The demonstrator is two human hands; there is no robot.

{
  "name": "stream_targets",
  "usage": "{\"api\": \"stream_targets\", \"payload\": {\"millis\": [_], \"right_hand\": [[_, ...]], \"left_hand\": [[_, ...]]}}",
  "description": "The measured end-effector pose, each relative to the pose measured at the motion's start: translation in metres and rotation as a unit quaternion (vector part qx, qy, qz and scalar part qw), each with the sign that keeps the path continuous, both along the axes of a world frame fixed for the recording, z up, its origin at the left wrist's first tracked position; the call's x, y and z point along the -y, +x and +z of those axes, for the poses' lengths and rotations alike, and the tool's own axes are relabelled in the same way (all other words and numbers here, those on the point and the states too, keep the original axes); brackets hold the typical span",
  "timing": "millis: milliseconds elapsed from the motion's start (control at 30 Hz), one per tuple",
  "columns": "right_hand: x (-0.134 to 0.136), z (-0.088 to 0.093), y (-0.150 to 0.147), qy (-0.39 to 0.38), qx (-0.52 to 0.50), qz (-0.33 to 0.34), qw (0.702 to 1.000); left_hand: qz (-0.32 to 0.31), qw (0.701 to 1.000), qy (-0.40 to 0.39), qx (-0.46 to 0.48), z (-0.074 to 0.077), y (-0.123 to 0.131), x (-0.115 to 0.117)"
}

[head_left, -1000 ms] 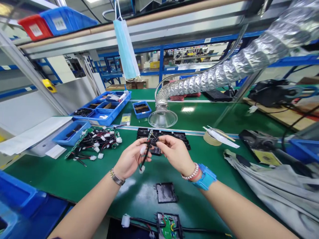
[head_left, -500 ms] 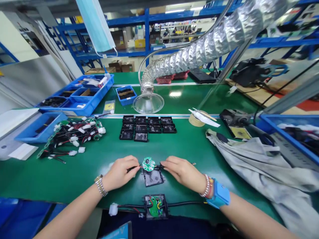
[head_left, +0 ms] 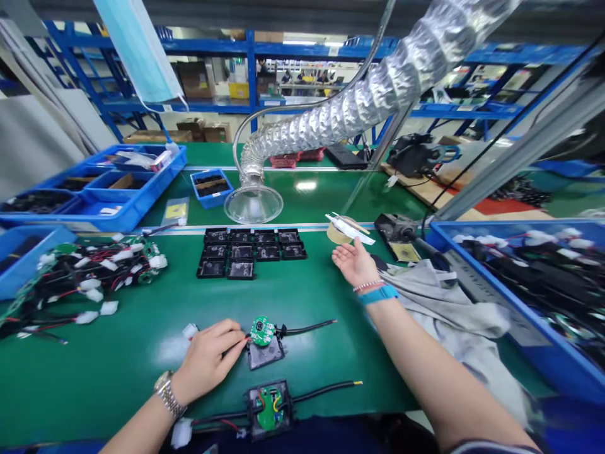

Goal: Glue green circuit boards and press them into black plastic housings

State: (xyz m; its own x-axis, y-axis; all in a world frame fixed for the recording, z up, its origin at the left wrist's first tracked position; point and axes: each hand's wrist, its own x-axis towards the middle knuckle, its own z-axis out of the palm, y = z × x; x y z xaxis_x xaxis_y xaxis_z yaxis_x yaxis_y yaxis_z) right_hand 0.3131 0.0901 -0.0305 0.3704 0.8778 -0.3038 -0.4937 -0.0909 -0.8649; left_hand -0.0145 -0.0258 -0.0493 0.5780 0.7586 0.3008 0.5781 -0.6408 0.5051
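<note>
The left hand (head_left: 208,356) lies on the green work mat (head_left: 118,372) at about 7 o'clock, fingers (head_left: 231,334) curled and closed on the thin wires that run into a round green circuit board (head_left: 262,331); how tight the pinch is cannot be told. The board sits at 12 o'clock from that hand, just beside the fingertips, resting on a black plastic housing (head_left: 265,354), with a black cable (head_left: 307,328) leading off toward 3 o'clock. A white connector (head_left: 190,330) lies just beyond the hand.

Nearest the body at 6 o'clock, an open wired box (head_left: 269,410) shows a green board inside, with cable leaving both sides. The right hand (head_left: 354,265) is at about 1 o'clock, open, palm up, holding nothing, beside a crumpled grey cloth (head_left: 449,302) and near a tape roll (head_left: 338,232).

At 10 o'clock a heap of wired boards (head_left: 94,277) lies on the mat. Farther on at 12 o'clock stand rows of black housings (head_left: 241,252), then a clear fume hood (head_left: 253,205) on a foil duct (head_left: 368,107). A blue bin of wired parts (head_left: 520,302) fills 3 o'clock, and blue parts trays (head_left: 94,189) sit at 10 o'clock.
</note>
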Motion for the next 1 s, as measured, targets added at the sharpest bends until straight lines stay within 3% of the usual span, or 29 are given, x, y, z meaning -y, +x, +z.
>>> {"api": "stream_targets", "payload": {"millis": [167,333,400,533,633,733,833,933,1000], "right_hand": [[-0.032,-0.002,0.016,0.007,-0.041,-0.091,0.995],[-0.010,0.011,0.008,0.055,-0.051,-0.101,0.992],[0.006,0.021,0.001,0.070,-0.055,-0.049,0.995],[0.040,0.041,-0.021,0.060,-0.057,0.138,0.987],[0.067,0.052,-0.046,0.084,-0.032,0.200,0.976],[0.092,0.051,-0.067,0.086,0.062,0.266,0.958],[0.114,0.038,-0.076,0.089,0.287,0.249,0.921],[0.129,0.024,-0.076,0.147,0.505,0.185,0.830],[0.135,0.018,-0.076,0.199,0.557,0.180,0.786]], "left_hand": [[0.001,1.000,0.013,-0.002,-0.002,-0.002,0.000],[0.005,1.000,0.026,-0.004,-0.003,-0.001,-0.001],[0.005,1.000,0.029,-0.007,-0.002,0.000,0.000],[0.006,0.999,0.039,0.006,0.001,0.002,0.002],[0.012,0.998,0.053,0.015,0.005,0.002,0.003],[0.014,0.998,0.059,0.020,0.008,0.002,0.004],[0.019,0.998,0.054,0.031,0.010,0.002,0.004],[0.024,0.998,0.048,0.035,0.009,0.002,0.005],[0.025,0.998,0.034,0.037,0.008,0.002,0.005]]}}
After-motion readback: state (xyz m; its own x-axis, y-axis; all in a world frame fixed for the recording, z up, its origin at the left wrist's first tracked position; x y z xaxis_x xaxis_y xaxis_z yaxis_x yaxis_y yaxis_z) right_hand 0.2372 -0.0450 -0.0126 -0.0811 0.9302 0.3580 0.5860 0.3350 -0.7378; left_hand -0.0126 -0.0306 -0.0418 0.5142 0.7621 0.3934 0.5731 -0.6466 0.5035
